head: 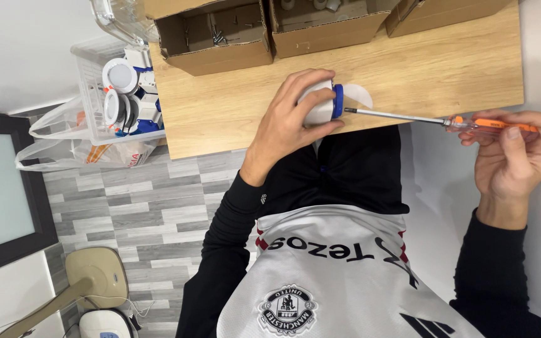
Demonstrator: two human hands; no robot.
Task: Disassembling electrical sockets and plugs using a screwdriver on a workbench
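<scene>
Right hand [511, 153] closed around the orange transparent handle of a long-shafted screwdriver [436, 121], the tip touching the blue ring of a small white round plastic light fitting [322, 105]. Left hand [292, 119] wrapped over that fitting, pressing it onto the wooden tabletop [446, 56] at its near edge. Beyond, open cardboard boxes [217, 37]; a clear plastic crate [95, 94] of similar fittings just beside the tabletop.

The person is wearing a black long-sleeved undershirt, its sleeves reaching the wrists just short of the bare left hand [289, 119] and right hand [511, 159]. Over it is showing a white short-sleeved jersey [327, 275] with dark lettering across the chest. Below that lettering a round black-and-white crest is sitting, with black diagonal stripes beside it. Red trim is edging the jersey. Black trousers are covering the lap.
</scene>
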